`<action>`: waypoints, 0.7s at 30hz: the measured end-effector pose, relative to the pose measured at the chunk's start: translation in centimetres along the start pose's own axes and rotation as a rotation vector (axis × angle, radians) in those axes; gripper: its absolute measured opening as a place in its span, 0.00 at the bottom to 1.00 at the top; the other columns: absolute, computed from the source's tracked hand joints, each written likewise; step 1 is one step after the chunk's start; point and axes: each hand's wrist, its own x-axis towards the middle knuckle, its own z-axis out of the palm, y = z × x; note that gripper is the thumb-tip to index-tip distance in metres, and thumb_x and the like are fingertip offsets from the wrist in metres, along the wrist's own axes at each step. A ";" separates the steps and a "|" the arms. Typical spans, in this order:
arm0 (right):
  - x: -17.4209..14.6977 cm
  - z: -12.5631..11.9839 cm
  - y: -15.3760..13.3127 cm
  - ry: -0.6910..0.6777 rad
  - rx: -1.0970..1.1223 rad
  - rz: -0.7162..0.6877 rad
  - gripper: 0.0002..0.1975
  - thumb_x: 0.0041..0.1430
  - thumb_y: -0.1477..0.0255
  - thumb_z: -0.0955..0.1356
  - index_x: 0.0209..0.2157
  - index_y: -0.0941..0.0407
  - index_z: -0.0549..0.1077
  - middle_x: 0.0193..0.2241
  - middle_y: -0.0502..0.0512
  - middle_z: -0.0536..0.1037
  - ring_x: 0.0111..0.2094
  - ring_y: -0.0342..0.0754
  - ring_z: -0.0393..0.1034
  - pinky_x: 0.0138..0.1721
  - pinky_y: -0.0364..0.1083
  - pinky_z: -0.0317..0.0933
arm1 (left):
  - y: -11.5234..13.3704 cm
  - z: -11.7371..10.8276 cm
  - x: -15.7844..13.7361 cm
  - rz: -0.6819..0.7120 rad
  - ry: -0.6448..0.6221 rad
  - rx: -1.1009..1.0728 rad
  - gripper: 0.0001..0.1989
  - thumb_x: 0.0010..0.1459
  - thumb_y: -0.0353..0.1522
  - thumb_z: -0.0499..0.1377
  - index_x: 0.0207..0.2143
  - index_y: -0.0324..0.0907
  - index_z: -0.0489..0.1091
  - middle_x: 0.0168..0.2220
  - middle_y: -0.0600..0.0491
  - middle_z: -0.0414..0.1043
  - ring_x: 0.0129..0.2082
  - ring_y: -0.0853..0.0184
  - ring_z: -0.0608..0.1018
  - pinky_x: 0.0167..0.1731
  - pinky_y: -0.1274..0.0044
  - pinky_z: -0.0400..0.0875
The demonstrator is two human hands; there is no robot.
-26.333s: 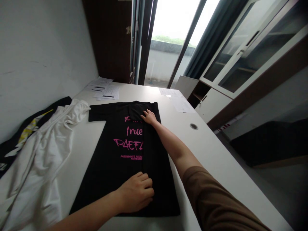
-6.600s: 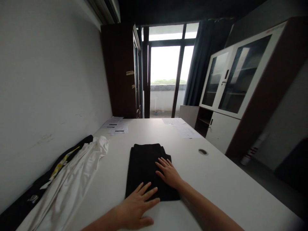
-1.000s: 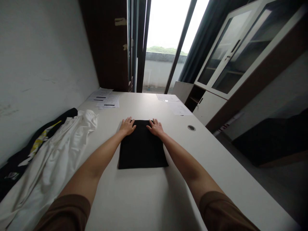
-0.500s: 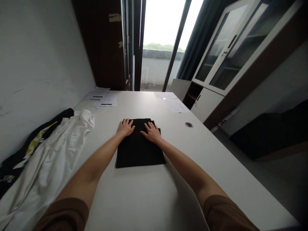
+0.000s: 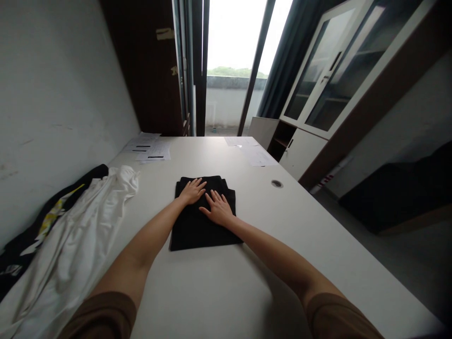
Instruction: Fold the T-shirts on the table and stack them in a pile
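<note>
A black folded garment (image 5: 205, 233) lies flat on the white table (image 5: 197, 287), with stepped layers showing at its far corners. On its upper left part rests my left hand (image 5: 192, 190), fingers spread and palm down. My right hand (image 5: 218, 208) lies flat on the garment's right half, slightly nearer to me, its fingers also apart. The two hands are close together, and neither grips the cloth. What kind of garment it is, I cannot tell.
White satiny cloth (image 5: 102, 221) and a black garment with yellow print (image 5: 49, 216) lie along the left wall. Papers (image 5: 151, 151) sit at the far left, more sheets (image 5: 256, 155) at the far right. A cable grommet (image 5: 277, 184) is set into the table's right side.
My left hand has slid inward to the right across the black garment. My right hand has come a little toward me and left. The garment stays in place.
</note>
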 end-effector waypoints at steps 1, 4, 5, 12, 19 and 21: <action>-0.6 -0.2 -0.3 -0.005 0.008 -0.018 0.45 0.66 0.39 0.54 0.72 0.55 0.55 0.73 0.62 0.49 0.73 0.60 0.40 0.71 0.60 0.36 | 0.1 0.0 -0.1 -0.002 0.000 -0.005 0.28 0.73 0.45 0.44 0.72 0.51 0.53 0.74 0.51 0.47 0.73 0.57 0.52 0.69 0.58 0.48; -2.7 -0.7 -1.7 -0.032 0.042 -0.112 0.43 0.66 0.40 0.55 0.72 0.51 0.56 0.73 0.58 0.49 0.74 0.59 0.39 0.71 0.61 0.35 | 0.2 -0.4 -0.5 -0.013 0.019 -0.012 0.29 0.73 0.45 0.44 0.72 0.48 0.53 0.74 0.48 0.46 0.73 0.56 0.52 0.69 0.58 0.47; -3.4 -0.8 -2.2 -0.040 0.054 -0.150 0.42 0.66 0.40 0.56 0.72 0.50 0.56 0.73 0.57 0.48 0.74 0.59 0.38 0.71 0.61 0.35 | 0.3 -0.6 -0.6 -0.002 0.050 -0.013 0.29 0.73 0.45 0.44 0.72 0.48 0.53 0.75 0.48 0.44 0.74 0.56 0.50 0.70 0.59 0.46; -5.8 -1.5 -4.1 -0.092 0.103 -0.321 0.37 0.68 0.44 0.59 0.71 0.48 0.59 0.74 0.55 0.48 0.74 0.59 0.38 0.72 0.60 0.33 | 1.3 -1.3 -1.5 0.219 -0.057 -0.008 0.29 0.72 0.46 0.47 0.71 0.50 0.56 0.74 0.50 0.46 0.73 0.56 0.52 0.70 0.59 0.45; -6.8 -2.5 -3.9 -0.157 0.130 -0.505 0.35 0.69 0.48 0.62 0.70 0.50 0.61 0.73 0.60 0.51 0.74 0.57 0.39 0.72 0.61 0.30 | 1.3 -0.9 -2.8 0.391 -0.077 -0.023 0.33 0.70 0.49 0.50 0.73 0.52 0.50 0.75 0.50 0.42 0.74 0.55 0.49 0.70 0.57 0.41; -7.3 -2.7 -3.5 -0.161 0.146 -0.510 0.34 0.70 0.49 0.62 0.70 0.51 0.61 0.73 0.60 0.50 0.74 0.57 0.38 0.71 0.61 0.30 | 0.3 -1.2 -3.1 0.383 -0.100 -0.015 0.33 0.70 0.50 0.50 0.73 0.52 0.51 0.75 0.50 0.43 0.74 0.55 0.49 0.70 0.56 0.41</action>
